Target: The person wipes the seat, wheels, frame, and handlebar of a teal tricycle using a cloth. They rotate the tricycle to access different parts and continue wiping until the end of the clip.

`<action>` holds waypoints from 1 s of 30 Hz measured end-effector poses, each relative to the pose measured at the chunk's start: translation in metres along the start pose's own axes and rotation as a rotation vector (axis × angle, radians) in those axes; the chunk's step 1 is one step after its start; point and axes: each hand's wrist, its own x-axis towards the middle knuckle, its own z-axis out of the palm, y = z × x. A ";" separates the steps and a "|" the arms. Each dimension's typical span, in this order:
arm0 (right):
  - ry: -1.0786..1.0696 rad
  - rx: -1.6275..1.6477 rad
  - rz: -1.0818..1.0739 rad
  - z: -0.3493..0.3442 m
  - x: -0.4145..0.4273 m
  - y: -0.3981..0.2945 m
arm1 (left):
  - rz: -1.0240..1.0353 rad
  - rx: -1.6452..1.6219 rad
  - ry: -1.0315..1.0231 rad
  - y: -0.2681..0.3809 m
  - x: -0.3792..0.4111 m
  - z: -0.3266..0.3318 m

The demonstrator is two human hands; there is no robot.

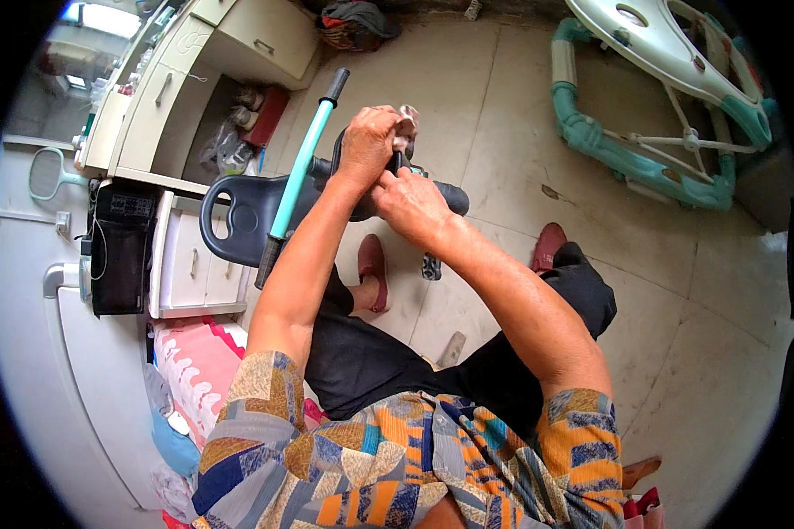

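A child's ride-on tricycle with a black plastic seat and a turquoise handlebar with black grips stands on the floor before me. My left hand is bent over the tricycle's dark front part, with a crumpled pale cloth held at its fingers. Close beside and below it, my right hand rests on the same part, its fingers curled against a black piece; whether they grip it cannot be told. A black roller-like part shows to the right of that hand.
A white and turquoise baby walker stands at the upper right. At the left are a cream desk, a small white drawer cabinet and a black box. A dark bundle lies at the top. Tiled floor surrounds the tricycle.
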 end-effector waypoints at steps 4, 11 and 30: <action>0.020 0.066 -0.017 -0.003 0.000 0.001 | -0.010 0.347 -0.039 -0.008 0.003 -0.002; 0.081 0.050 -0.064 0.003 0.005 0.005 | -0.269 0.631 -0.243 -0.009 -0.033 0.001; 0.052 0.195 0.062 -0.005 0.000 0.001 | -0.450 -0.142 0.156 0.086 -0.112 -0.038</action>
